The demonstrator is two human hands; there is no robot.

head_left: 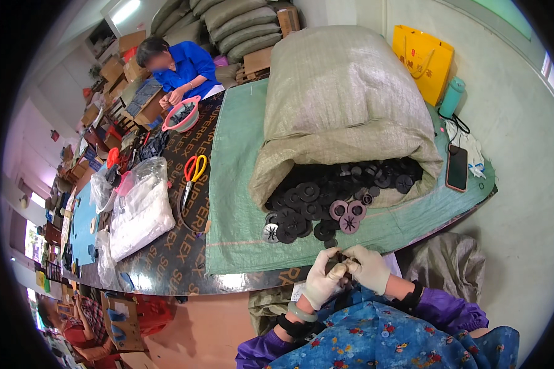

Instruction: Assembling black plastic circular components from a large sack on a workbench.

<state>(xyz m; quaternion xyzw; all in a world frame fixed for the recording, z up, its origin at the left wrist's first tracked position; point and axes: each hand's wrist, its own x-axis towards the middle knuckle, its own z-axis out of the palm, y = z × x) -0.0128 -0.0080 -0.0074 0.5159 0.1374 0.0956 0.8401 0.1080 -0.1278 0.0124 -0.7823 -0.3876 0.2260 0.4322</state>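
Note:
My left hand (321, 281) and my right hand (369, 269), both in white gloves, meet just off the near edge of the table. Their fingers are closed together on a small black part (340, 258), mostly hidden by the fingertips. Beyond them, a big woven sack (348, 86) lies with its mouth toward me. Round black plastic pieces (298, 206) spill out of it in a heap. Among these are some purplish-brown round pieces (349, 224) and a light grey one (271, 232) with a star-shaped centre.
Green woven sheeting (234, 184) covers this part of the table. Scissors (194, 175) and a clear plastic bag (144, 209) lie to the left. A phone (456, 167), green bottle (452, 97) and yellow paper bag (421, 61) are at right. A co-worker in blue (188, 71) handles pieces over a pink basket (183, 115).

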